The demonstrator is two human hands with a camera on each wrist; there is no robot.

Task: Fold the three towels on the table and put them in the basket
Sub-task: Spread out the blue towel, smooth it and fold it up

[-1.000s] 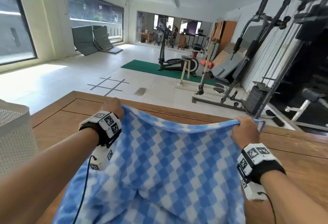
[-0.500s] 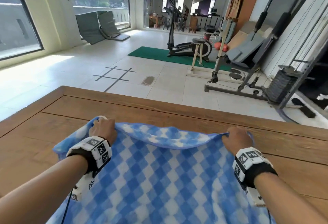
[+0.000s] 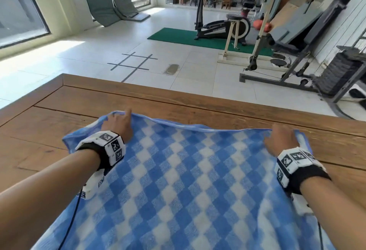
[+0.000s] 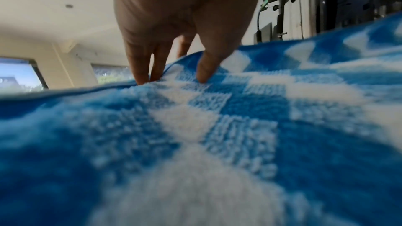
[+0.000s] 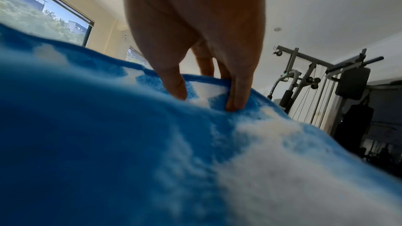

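Observation:
A blue-and-white checked towel (image 3: 188,180) lies spread over the wooden table (image 3: 217,111), and its near part runs out of the bottom of the head view. My left hand (image 3: 118,124) is at its far left corner. In the left wrist view the towel's (image 4: 217,135) edge stands between the thumb and the fingers (image 4: 141,75), a pinch. My right hand (image 3: 283,138) is at the far right corner. There the thumb (image 5: 176,90) lies on top of the cloth (image 5: 108,143) and other fingers reach behind the edge. No basket or other towel is in view.
Bare wood shows to the left, right and beyond the towel up to the table's far edge (image 3: 178,89). Past it lie a tiled floor, a green mat (image 3: 178,37), an exercise bike (image 3: 223,29) and a weight machine (image 3: 326,61).
Both hands have come down with the towel's far edge from the air onto the table, and the towel now lies flat. The basket at the left has left the view.

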